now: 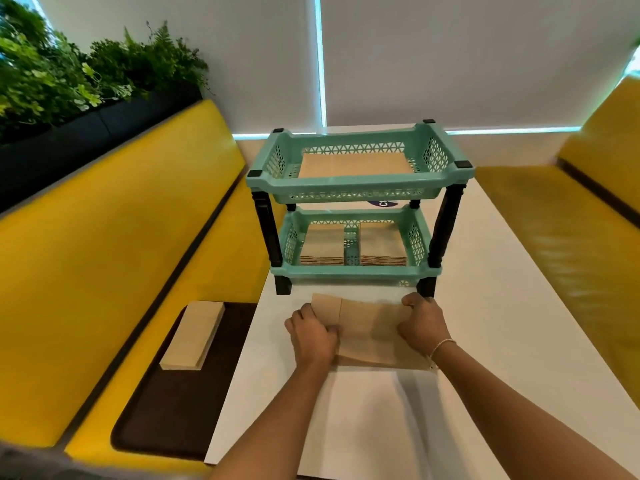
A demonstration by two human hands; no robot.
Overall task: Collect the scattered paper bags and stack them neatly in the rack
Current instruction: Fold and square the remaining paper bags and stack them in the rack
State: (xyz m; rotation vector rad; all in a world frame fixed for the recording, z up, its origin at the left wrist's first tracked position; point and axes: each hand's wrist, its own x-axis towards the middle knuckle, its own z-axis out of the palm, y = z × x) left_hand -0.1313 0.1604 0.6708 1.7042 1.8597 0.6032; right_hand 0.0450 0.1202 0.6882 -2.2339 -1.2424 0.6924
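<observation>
A flat brown paper bag point(370, 327) lies on the white table point(485, 306) just in front of the rack. My left hand point(313, 336) grips its left edge and my right hand point(424, 323) grips its right edge. The teal two-tier rack point(356, 183) with black posts stands behind it. Its top tier holds a flat layer of bags point(353, 164). In the bottom tier sit two stacks of bags point(323, 244) side by side.
A stack of pale bags point(194, 334) rests on a dark brown tray point(180, 393) on the yellow bench at left. Another yellow bench point(554, 220) runs along the right. Plants fill the upper left corner.
</observation>
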